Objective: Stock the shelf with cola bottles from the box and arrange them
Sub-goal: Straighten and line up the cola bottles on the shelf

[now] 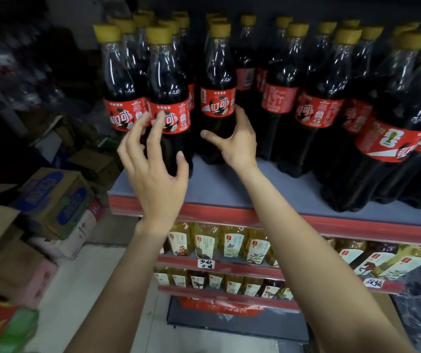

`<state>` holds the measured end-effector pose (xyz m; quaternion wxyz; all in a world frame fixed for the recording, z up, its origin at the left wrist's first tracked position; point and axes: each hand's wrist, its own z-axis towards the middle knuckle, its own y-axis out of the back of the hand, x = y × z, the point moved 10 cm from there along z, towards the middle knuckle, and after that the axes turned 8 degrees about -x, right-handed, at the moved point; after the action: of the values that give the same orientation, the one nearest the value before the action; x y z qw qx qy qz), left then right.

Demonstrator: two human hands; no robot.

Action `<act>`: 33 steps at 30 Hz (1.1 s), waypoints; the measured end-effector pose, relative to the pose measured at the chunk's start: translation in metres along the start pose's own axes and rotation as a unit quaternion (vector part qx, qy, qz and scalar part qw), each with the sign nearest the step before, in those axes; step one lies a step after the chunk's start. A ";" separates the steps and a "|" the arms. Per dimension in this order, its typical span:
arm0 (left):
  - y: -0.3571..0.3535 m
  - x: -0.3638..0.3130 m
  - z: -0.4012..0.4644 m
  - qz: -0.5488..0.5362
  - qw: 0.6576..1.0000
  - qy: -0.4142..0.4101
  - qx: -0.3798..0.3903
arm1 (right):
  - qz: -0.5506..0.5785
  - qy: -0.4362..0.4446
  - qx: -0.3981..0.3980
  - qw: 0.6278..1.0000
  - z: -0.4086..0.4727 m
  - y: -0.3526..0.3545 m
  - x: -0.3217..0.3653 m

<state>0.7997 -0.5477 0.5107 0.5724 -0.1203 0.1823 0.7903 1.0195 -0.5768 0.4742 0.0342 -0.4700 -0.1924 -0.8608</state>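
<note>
Where bottles (217,98) crowd, spread fingers (138,128).

Grey shelf (219,189) edged with a red strip, crowded with upright yellow-capped cola bottles (316,98) set in rows, front left corner left bare, lower shelves (219,266) filled with yellow drink bottles (229,242), cardboard boxes (51,197) stacked on the floor (82,289).

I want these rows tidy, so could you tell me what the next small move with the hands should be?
Probably close the right hand on the yellow-capped dark cola bottle it touches and slide it left: a gap separates it from the front bottle beside the open left hand.
</note>
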 end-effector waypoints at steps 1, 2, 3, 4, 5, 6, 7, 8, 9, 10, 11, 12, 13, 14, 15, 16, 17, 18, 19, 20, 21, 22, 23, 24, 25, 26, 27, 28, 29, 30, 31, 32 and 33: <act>-0.005 0.004 0.000 0.006 1.000 0.002 0.021 | 0.003 0.001 0.000 1.000 0.000 -0.002 0.001; -0.009 0.006 0.000 0.010 0.999 0.002 0.038 | 0.005 0.004 0.002 1.000 0.000 -0.004 0.003; -0.012 0.007 -0.001 0.011 0.999 0.001 0.050 | 0.007 0.006 0.004 1.000 0.000 -0.007 0.003; -0.014 0.007 -0.001 0.007 0.998 0.000 0.057 | 0.007 0.006 0.007 1.000 -0.001 -0.009 0.005; -0.016 0.007 -0.002 0.002 0.998 0.001 0.061 | 0.006 0.008 0.008 1.000 -0.002 -0.011 0.006; -0.017 0.007 -0.002 -0.003 0.998 0.003 0.064 | 0.002 0.011 0.007 1.000 -0.003 -0.012 0.008; -0.018 0.007 -0.002 -0.008 0.998 0.006 0.066 | -0.004 0.015 0.007 1.000 -0.003 -0.013 0.010; -0.018 0.007 -0.002 -0.012 0.998 0.011 0.065 | -0.009 0.016 0.011 1.000 -0.003 -0.013 0.011; -0.017 0.006 -0.002 -0.017 0.998 0.015 0.060 | -0.016 0.013 0.019 1.000 -0.003 -0.013 0.011; -0.014 0.003 -0.002 -0.022 0.998 0.016 0.050 | -0.026 0.008 0.027 0.999 -0.004 -0.010 0.012; -0.011 -0.002 -0.002 -0.032 0.999 0.014 0.033 | -0.036 0.006 0.033 0.999 -0.006 -0.005 0.013; -0.008 -0.009 -0.002 -0.048 0.999 0.006 0.015 | -0.044 0.009 0.031 0.999 -0.009 0.004 0.015; -0.007 -0.016 -0.003 -0.074 0.997 -0.005 0.001 | -0.044 0.015 0.019 0.999 -0.014 0.018 0.017; -0.009 -0.025 -0.004 -0.110 0.994 -0.017 -0.005 | -0.034 0.026 -0.004 0.999 -0.022 0.036 0.020; -0.013 -0.035 -0.006 -0.152 0.988 -0.028 0.002 | -0.018 0.042 -0.040 0.998 -0.033 0.059 0.023; -0.020 -0.046 -0.008 -0.196 0.980 -0.034 0.022 | -0.004 0.062 -0.084 0.995 -0.045 0.083 0.026; -0.033 -0.057 -0.010 -0.237 0.969 -0.028 0.059 | 0.004 0.079 -0.129 0.988 -0.058 0.107 0.026; -0.050 -0.067 -0.013 -0.274 0.955 -0.008 0.110 | 0.000 0.089 -0.166 0.982 -0.069 0.125 0.022; -0.071 -0.077 -0.017 -0.304 0.937 0.026 0.172 | -0.017 0.090 -0.190 0.977 -0.076 0.136 0.016; -0.094 -0.085 -0.023 -0.325 0.912 0.070 0.238 | -0.041 0.083 -0.199 0.976 -0.079 0.142 0.008; -0.117 -0.092 -0.031 -0.340 0.883 0.119 0.300 | -0.063 0.067 -0.194 0.977 -0.078 0.143 -0.001; -0.138 -0.097 -0.040 -0.352 0.851 0.169 0.351 | -0.078 0.047 -0.178 0.980 -0.074 0.140 -0.009; -0.155 -0.101 -0.049 -0.361 0.820 0.217 0.387 | -0.082 0.022 -0.154 0.984 -0.070 0.136 -0.016; -0.169 -0.103 -0.055 -0.367 0.793 0.260 0.410 | -0.077 -0.002 -0.128 0.989 -0.065 0.131 -0.021; -0.180 -0.104 -0.062 -0.367 0.772 0.293 0.428 | -0.072 -0.021 -0.106 0.992 -0.061 0.128 -0.026; -0.188 -0.105 -0.068 -0.363 0.757 0.315 0.443 | -0.076 -0.030 -0.097 0.992 -0.057 0.127 -0.028; -0.193 -0.106 -0.073 -0.360 0.748 0.325 0.453 | -0.094 -0.031 -0.099 0.990 -0.052 0.128 -0.029; -0.195 -0.106 -0.075 -0.358 0.749 0.325 0.453 | -0.119 -0.029 -0.106 0.987 -0.048 0.131 -0.028; -0.193 -0.104 -0.075 -0.355 0.760 0.316 0.444 | -0.144 -0.024 -0.110 0.983 -0.045 0.135 -0.025; -0.188 -0.102 -0.074 -0.350 0.775 0.301 0.432 | -0.164 -0.013 -0.107 0.981 -0.043 0.137 -0.022; -0.180 -0.098 -0.072 -0.342 0.791 0.283 0.421 | -0.177 0.004 -0.101 0.979 -0.043 0.138 -0.019; -0.171 -0.094 -0.071 -0.334 0.806 0.262 0.412 | -0.180 0.022 -0.095 0.979 -0.044 0.139 -0.015; -0.160 -0.090 -0.070 -0.324 0.821 0.239 0.404 | -0.169 0.038 -0.087 0.981 -0.047 0.139 -0.012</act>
<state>0.9783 -0.6099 0.4595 0.7309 -0.1156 0.5674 0.3613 1.0225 -0.7239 0.4837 -0.1460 -0.3991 -0.1920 -0.8846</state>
